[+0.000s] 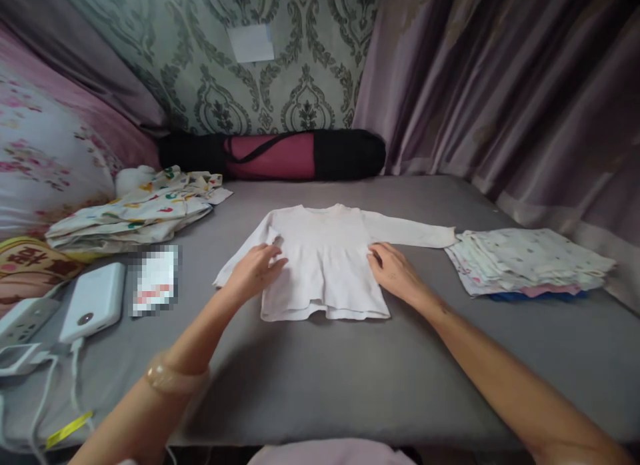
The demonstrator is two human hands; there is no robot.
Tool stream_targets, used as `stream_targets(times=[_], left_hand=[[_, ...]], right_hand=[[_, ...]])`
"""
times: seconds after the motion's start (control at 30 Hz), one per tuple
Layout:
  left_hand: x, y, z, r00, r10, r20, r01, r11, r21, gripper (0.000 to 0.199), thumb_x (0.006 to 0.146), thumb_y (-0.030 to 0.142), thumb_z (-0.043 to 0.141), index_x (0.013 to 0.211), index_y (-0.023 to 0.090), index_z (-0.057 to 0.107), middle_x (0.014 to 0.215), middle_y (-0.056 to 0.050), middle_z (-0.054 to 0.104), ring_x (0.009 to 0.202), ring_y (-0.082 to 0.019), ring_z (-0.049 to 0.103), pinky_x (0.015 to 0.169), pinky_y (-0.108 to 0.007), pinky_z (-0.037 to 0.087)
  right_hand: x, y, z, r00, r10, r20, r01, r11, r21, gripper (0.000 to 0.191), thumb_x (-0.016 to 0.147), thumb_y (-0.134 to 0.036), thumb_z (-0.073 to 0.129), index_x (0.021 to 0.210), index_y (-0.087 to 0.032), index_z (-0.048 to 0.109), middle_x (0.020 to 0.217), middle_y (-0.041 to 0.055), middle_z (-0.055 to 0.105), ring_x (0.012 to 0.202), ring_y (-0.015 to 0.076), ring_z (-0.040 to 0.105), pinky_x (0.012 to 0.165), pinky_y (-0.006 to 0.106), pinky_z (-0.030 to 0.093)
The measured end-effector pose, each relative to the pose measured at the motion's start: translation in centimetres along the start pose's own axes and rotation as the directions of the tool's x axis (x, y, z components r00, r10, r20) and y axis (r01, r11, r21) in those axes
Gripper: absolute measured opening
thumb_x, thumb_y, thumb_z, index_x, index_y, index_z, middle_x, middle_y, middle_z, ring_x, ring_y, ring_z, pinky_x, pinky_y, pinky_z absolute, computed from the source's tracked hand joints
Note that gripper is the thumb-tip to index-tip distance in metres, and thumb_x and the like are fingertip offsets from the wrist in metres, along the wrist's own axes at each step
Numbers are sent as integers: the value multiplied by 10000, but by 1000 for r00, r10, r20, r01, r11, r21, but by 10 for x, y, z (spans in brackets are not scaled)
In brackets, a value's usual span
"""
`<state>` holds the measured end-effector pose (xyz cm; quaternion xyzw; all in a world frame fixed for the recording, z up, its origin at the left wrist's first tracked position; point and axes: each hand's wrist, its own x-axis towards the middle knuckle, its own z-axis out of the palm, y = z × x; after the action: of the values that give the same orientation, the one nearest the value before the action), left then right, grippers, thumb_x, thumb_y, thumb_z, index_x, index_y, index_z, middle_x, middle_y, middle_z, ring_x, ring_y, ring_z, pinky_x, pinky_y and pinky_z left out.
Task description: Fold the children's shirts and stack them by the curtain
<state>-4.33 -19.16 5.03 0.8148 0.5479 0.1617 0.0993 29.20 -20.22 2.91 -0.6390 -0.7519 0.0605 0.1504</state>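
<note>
A small white long-sleeved top (325, 265) lies spread flat on the grey bed surface, its lower part gathered like a frill. One sleeve stretches out to the right, and the other slants down to the left, partly behind my left hand. At the left side of the body rests my left hand (259, 270), its fingers loosely bent and apart. My right hand (395, 270) is at the opposite side edge, with its fingertips touching the fabric and a gap between thumb and fingers. Neither hand visibly grips the cloth.
A stack of folded clothes (530, 258) sits right, touching the sleeve's cuff. Patterned clothes (145, 208), a white power bank (95, 302), a power strip (25, 322), cables and a blurred packet (155, 278) lie left. A black and maroon long bag (273, 156) lies against the wall.
</note>
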Motion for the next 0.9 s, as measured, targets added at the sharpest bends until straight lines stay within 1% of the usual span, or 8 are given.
stream_targets(times=[0.1, 0.17, 0.23, 0.4, 0.5, 0.63, 0.8, 0.9], left_hand=[[-41, -4, -3, 975, -222, 16, 222, 975, 15, 429, 881, 547, 420, 766, 195, 637, 770, -63, 620, 741, -202, 579, 681, -301, 428], [-60, -1, -2, 948, -312, 58, 314, 949, -28, 503, 857, 602, 417, 676, 183, 629, 717, -56, 603, 708, -195, 566, 667, -294, 410], [-69, 6, 2, 929, -362, 74, 367, 927, -74, 528, 827, 628, 435, 633, 175, 626, 696, -55, 596, 712, -198, 562, 670, -291, 403], [-70, 26, 8, 894, -441, 77, 447, 885, -133, 534, 762, 666, 481, 591, 174, 597, 659, -54, 578, 687, -201, 544, 644, -296, 396], [-68, 28, 6, 899, -435, 58, 439, 893, -102, 405, 744, 549, 535, 587, 176, 560, 662, -40, 561, 668, -188, 532, 630, -288, 387], [-70, 18, 0, 874, -476, 99, 486, 858, -167, 302, 767, 451, 473, 653, 184, 554, 600, 0, 539, 601, -164, 516, 598, -274, 362], [-77, 0, -6, 851, -487, 197, 523, 753, -398, 405, 746, 513, 497, 980, 186, 542, 546, 45, 553, 523, -163, 520, 557, -268, 376], [-80, -5, -9, 853, -472, 225, 521, 740, -425, 454, 727, 534, 532, 1034, 205, 470, 548, 57, 561, 542, -168, 526, 557, -264, 380]], right_hand=[[-30, -10, -4, 982, 154, 109, -156, 988, 9, 303, 915, -411, 406, 862, -204, 620, 848, 64, 674, 779, 202, 617, 681, 281, 404], [-45, -11, -7, 956, 227, 188, -230, 973, -10, 328, 890, -475, 443, 759, -214, 590, 750, 44, 652, 682, 188, 591, 595, 273, 352], [-55, -13, -8, 940, 266, 212, -266, 964, -31, 331, 864, -509, 476, 734, -220, 569, 747, 37, 644, 660, 182, 575, 565, 270, 312], [-66, -26, -3, 956, 245, 163, -244, 969, -28, 217, 834, -428, 525, 758, -225, 531, 792, 30, 631, 708, 179, 567, 577, 263, 291], [-67, -29, -2, 958, 246, 150, -256, 965, 52, 162, 835, -364, 504, 755, -224, 501, 738, 11, 614, 669, 161, 550, 576, 254, 301], [-66, -29, -4, 946, 287, 151, -315, 922, 225, 185, 844, -404, 485, 813, -222, 493, 598, -37, 550, 544, 134, 492, 542, 242, 315], [-67, -21, -11, 955, 216, 203, -274, 904, 328, 345, 850, -408, 470, 1128, -213, 530, 471, -100, 413, 452, 135, 432, 490, 237, 304], [-69, -14, -18, 964, 124, 235, -190, 941, 280, 396, 876, -410, 440, 1198, -238, 590, 540, -53, 547, 520, 159, 525, 535, 254, 361]])
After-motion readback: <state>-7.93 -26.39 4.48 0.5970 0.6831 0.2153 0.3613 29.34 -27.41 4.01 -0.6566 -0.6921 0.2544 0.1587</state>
